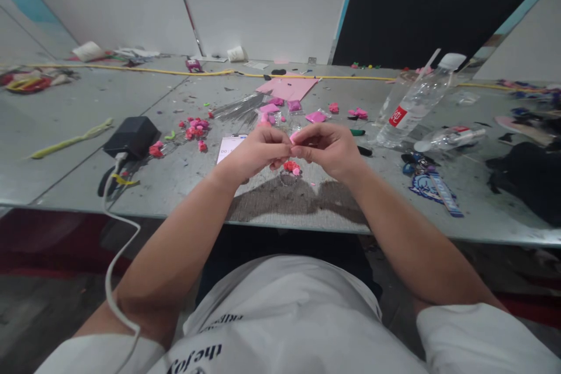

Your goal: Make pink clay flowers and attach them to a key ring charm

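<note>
Glossy clear plastic bottle [419, 104], matt black plastic adapter [131, 137], smooth paper-like pink sheet [294, 89].

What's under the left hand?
Part of a phone with a lit, pale screen shows on the table beside the left hand. The hand and wrist hide the rest; anything else under them can't be seen.

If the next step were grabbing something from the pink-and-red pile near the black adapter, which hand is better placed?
Probably the left hand: it's nearer that pink-and-red pile, with the right hand farther across. Neither looks free, though: both meet at a small pink piece.
</note>
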A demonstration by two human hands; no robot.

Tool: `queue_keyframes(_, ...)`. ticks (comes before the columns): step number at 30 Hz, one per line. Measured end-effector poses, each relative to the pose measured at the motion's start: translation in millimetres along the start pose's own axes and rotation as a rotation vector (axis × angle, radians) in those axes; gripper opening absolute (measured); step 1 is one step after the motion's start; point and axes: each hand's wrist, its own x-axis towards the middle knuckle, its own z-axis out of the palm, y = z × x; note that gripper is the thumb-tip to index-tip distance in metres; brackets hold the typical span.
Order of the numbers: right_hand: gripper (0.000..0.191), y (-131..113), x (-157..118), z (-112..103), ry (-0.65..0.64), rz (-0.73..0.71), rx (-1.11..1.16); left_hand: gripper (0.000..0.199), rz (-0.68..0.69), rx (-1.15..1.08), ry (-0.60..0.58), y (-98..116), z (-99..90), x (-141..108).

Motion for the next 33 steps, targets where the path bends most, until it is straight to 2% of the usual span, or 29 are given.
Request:
queue_keyframes(7,0.049,-4,1,-10,-0.134,0.428,0.225,0.022,0.052,0.173,0.016,2,3.2,-2)
queue_keyframes(10,0.05,-7,1,-13,-0.157,0.511,0.351,0.02,0.071,0.135,0.001,0,2.9,-1)
queue_keyframes(13,0.051,-10,2,-16,-0.151,0.434,0.437,0.016,0.121,0.087,-0.017,-2,1.7,0)
queue_keyframes(15,0.051,-12,4,-18,-0.142,0.347,0.464,0.013,0.148,0.178,-0.007,-4,1.7,1)
queue_keyframes(18,0.053,-14,7,-21,-0.091,0.211,0.477,0.013,0.26,0.56,-0.058,-7,4.8,2)
queue_keyframes(22,0.054,-17,9,-21,0.038,0.146,0.464,0.025,0.437,1.022,-0.257,-17,13.4,6)
queue_keyframes(24,0.052,-19,9,-19,0.073,0.136,0.464,0.029,0.458,1.16,-0.291,-23,18.3,8)
queue_keyframes(27,0.052,-21,7,-16,0.053,0.089,0.477,0.028,0.447,1.319,-0.299,-30,25.5,9)
queue_keyframes(33,0.056,-18,6,-14,-0.051,-0.02,0.522,0.028,0.395,1.358,-0.307,-36,36.7,12)
